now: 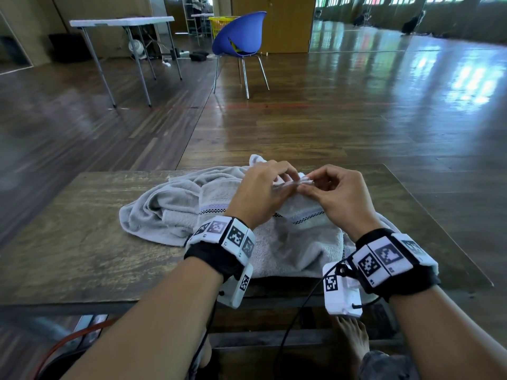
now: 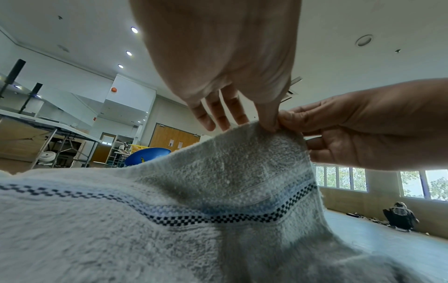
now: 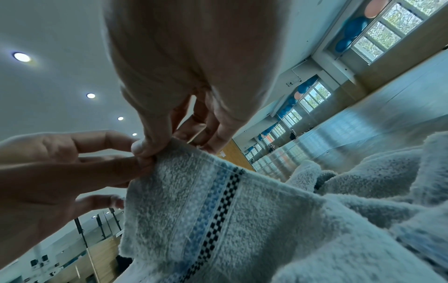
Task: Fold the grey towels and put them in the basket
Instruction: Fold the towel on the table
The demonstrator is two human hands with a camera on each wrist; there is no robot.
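We find the grey towel crumpled on the wooden table, left hand and right hand pinching its raised hem together. Folding has barely begun (no basket near the table)

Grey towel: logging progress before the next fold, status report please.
Left hand and right hand both pinch one raised edge of the grey towel. Rest lies crumpled, unfolded, on the wooden table. No basket identifiable nearby. Nothing obstructing.
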